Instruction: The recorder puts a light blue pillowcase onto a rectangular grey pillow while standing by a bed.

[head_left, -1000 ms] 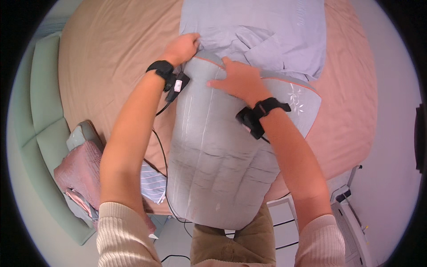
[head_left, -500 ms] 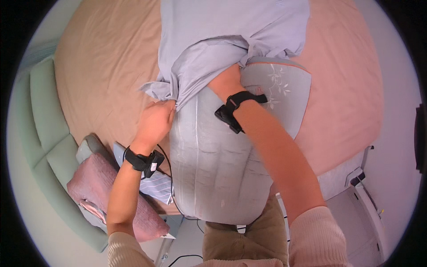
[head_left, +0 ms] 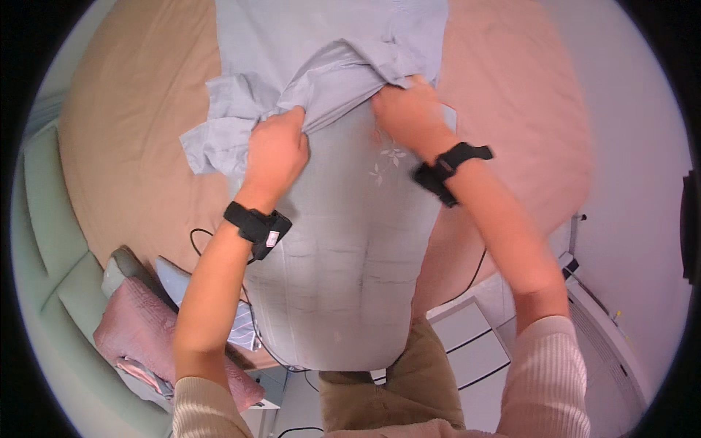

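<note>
A light grey-blue pillowcase [head_left: 292, 44] lies on the bed with its opening toward me, the rim bunched into folds. The far end of a grey pillow [head_left: 328, 248], embroidered with white leaves, goes into that opening; its near end reaches back to my body. My left hand [head_left: 277, 153] is closed on the rim at the left of the opening. At the right side my right hand [head_left: 415, 117], slightly blurred, has its fingers closed on the rim, the fingertips partly hidden by cloth. Each wrist wears a black strap with a small device.
A tan-pink sheet [head_left: 139, 124] covers the bed. To the left stand a pale green padded headboard [head_left: 51, 212] and a dusty-pink cushion [head_left: 135, 317]. A black cable [head_left: 254, 321] runs along the pillow's left side. A white panelled piece [head_left: 475, 350] is at the lower right.
My right hand has come out from inside the pillowcase to its right rim. My left hand has moved farther up with the left rim. The case now covers more of the pillow's far right corner.
</note>
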`<action>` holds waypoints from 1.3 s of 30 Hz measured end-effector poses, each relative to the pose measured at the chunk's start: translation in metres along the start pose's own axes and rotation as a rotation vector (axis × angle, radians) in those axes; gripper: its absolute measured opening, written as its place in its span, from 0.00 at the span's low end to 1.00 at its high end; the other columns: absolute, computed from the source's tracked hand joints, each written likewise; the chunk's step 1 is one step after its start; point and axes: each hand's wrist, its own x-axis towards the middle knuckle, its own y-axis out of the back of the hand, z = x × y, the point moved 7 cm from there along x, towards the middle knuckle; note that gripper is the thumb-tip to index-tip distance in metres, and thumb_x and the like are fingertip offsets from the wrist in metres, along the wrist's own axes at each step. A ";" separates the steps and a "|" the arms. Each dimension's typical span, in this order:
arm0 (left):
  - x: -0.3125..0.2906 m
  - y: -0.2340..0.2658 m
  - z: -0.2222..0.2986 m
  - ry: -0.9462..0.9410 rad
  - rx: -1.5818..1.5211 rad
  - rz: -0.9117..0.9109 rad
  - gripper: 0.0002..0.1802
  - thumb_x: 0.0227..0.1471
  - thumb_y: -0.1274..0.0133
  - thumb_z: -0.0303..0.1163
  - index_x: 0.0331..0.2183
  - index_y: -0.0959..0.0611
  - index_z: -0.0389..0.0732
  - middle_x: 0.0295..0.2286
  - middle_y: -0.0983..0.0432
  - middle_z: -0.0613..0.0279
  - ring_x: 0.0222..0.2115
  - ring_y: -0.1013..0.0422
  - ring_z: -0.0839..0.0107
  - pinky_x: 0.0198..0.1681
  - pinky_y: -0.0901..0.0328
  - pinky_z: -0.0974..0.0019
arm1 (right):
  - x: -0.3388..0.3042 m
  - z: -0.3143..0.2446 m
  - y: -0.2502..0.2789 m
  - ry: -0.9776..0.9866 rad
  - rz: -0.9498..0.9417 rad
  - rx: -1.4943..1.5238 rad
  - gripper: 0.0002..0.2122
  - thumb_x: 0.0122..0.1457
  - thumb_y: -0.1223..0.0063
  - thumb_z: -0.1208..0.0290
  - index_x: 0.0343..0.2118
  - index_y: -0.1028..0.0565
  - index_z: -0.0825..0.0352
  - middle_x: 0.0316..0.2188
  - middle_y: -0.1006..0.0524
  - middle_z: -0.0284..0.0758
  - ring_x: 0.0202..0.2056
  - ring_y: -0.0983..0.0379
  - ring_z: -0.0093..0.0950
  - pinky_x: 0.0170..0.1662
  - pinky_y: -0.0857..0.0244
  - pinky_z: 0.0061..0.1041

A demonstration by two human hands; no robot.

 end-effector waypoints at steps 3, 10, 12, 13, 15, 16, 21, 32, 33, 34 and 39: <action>0.015 -0.007 0.026 0.013 -0.049 -0.105 0.10 0.43 0.54 0.23 0.33 0.27 0.35 0.24 0.28 0.46 0.30 0.31 0.47 0.33 0.37 0.48 | -0.035 0.062 -0.008 0.021 0.277 -0.015 0.09 0.50 0.52 0.71 0.32 0.22 0.66 0.37 0.23 0.38 0.45 0.30 0.32 0.51 0.38 0.31; 0.016 -0.020 0.042 0.060 -0.032 -0.264 0.12 0.45 0.57 0.26 0.36 0.27 0.37 0.25 0.27 0.46 0.30 0.31 0.46 0.34 0.37 0.48 | -0.082 0.085 -0.034 0.164 -0.014 -0.448 0.12 0.53 0.54 0.70 0.38 0.22 0.65 0.42 0.23 0.33 0.53 0.36 0.27 0.63 0.53 0.28; 0.020 -0.020 0.043 0.049 -0.042 -0.265 0.12 0.45 0.57 0.26 0.36 0.27 0.38 0.25 0.27 0.46 0.30 0.31 0.46 0.34 0.37 0.48 | -0.098 0.093 -0.039 0.157 -0.076 -0.389 0.12 0.54 0.54 0.70 0.40 0.23 0.65 0.43 0.24 0.32 0.54 0.37 0.27 0.64 0.55 0.29; 0.023 -0.020 0.043 0.046 -0.042 -0.265 0.12 0.45 0.57 0.26 0.36 0.27 0.38 0.25 0.27 0.47 0.30 0.31 0.46 0.34 0.37 0.48 | -0.105 0.095 -0.046 0.154 -0.132 -0.325 0.13 0.54 0.55 0.70 0.41 0.23 0.65 0.45 0.24 0.32 0.55 0.37 0.27 0.66 0.58 0.30; 0.028 -0.024 0.050 0.040 -0.053 -0.256 0.12 0.44 0.56 0.25 0.35 0.27 0.38 0.24 0.27 0.47 0.30 0.31 0.46 0.33 0.37 0.48 | -0.121 0.102 -0.055 0.174 -0.008 -0.338 0.14 0.55 0.55 0.70 0.43 0.24 0.67 0.46 0.25 0.33 0.56 0.38 0.27 0.66 0.57 0.31; 0.028 -0.027 0.055 0.022 -0.050 -0.261 0.11 0.44 0.56 0.25 0.34 0.27 0.38 0.24 0.28 0.47 0.29 0.31 0.47 0.33 0.37 0.48 | -0.128 0.102 -0.056 0.197 0.120 -0.341 0.15 0.55 0.56 0.70 0.45 0.25 0.68 0.47 0.25 0.34 0.56 0.38 0.27 0.66 0.57 0.33; 0.015 -0.029 0.071 -0.031 -0.081 -0.233 0.09 0.40 0.53 0.25 0.30 0.27 0.37 0.21 0.29 0.48 0.27 0.32 0.47 0.31 0.38 0.49 | -0.161 0.092 -0.067 -0.016 0.084 0.026 0.16 0.53 0.54 0.72 0.45 0.26 0.68 0.47 0.26 0.37 0.54 0.35 0.29 0.61 0.49 0.39; 0.044 0.064 0.173 -0.210 -0.320 -0.092 0.27 0.36 0.40 0.31 0.43 0.27 0.38 0.41 0.32 0.52 0.44 0.35 0.53 0.49 0.41 0.51 | -0.150 0.079 0.039 -0.401 0.446 0.586 0.12 0.45 0.46 0.80 0.35 0.24 0.65 0.27 0.26 0.34 0.38 0.31 0.34 0.58 0.51 0.41; 0.048 0.056 0.195 -0.211 -0.303 -0.101 0.27 0.36 0.40 0.31 0.43 0.27 0.38 0.41 0.32 0.52 0.44 0.35 0.53 0.49 0.41 0.51 | -0.145 0.080 0.042 -0.355 0.414 0.555 0.12 0.41 0.43 0.81 0.33 0.25 0.65 0.27 0.27 0.33 0.38 0.31 0.33 0.58 0.50 0.43; 0.052 0.034 0.224 -0.264 -0.233 -0.092 0.30 0.35 0.39 0.31 0.45 0.28 0.39 0.44 0.33 0.53 0.48 0.37 0.54 0.53 0.44 0.47 | -0.149 0.090 0.040 -0.366 0.413 0.552 0.12 0.41 0.43 0.81 0.33 0.25 0.65 0.27 0.27 0.33 0.38 0.31 0.33 0.58 0.50 0.43; 0.072 -0.056 0.241 -0.170 -0.133 -0.131 0.32 0.32 0.37 0.30 0.45 0.28 0.42 0.49 0.37 0.54 0.54 0.42 0.56 0.58 0.54 0.37 | -0.162 0.110 0.009 -0.196 0.296 0.459 0.10 0.42 0.43 0.78 0.31 0.28 0.65 0.26 0.27 0.31 0.38 0.31 0.31 0.60 0.50 0.42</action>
